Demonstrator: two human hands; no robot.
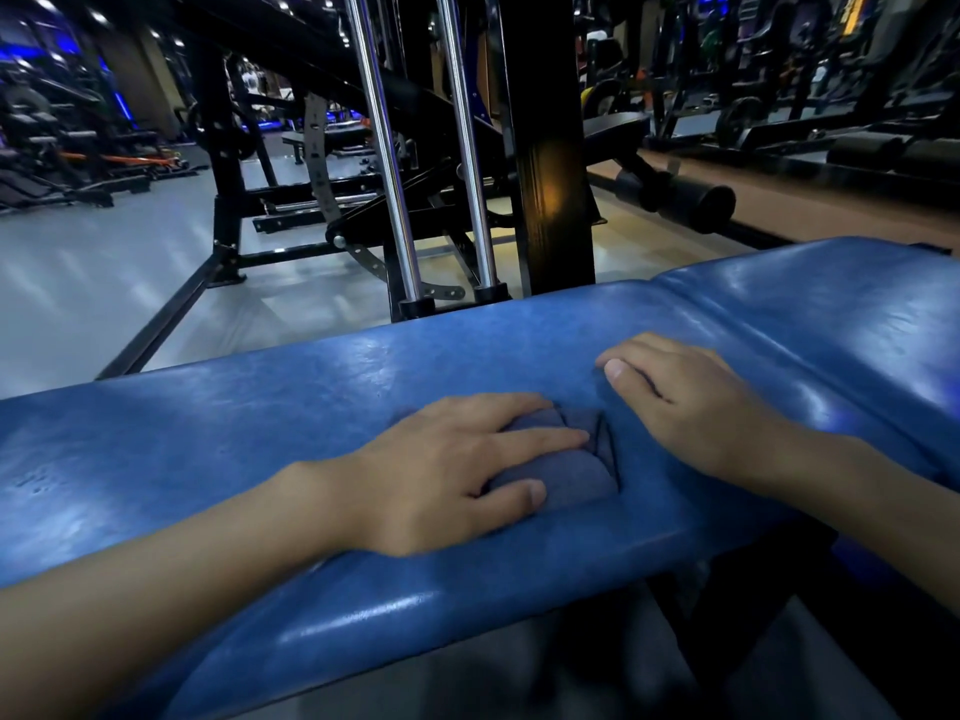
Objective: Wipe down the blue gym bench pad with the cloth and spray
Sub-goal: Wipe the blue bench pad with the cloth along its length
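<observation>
From the head camera we see the blue bench pad running across in front of us, its worn vinyl shining under the lights, with a seam toward its right end. Our left hand lies palm down near the middle of the pad, on a folded dark blue cloth. The fingers stretch nearly straight over the cloth and press it to the vinyl, and the thumb sits against its near edge. The cloth shows only past the fingertips and the thumb.

Our right hand rests flat on the pad just beside the cloth, to its right. Its fingers are relaxed and it holds nothing.

Beyond the far edge of the pad stand two chrome rods and a black post on the grey floor. Other gym machines sit dim in the background.
</observation>
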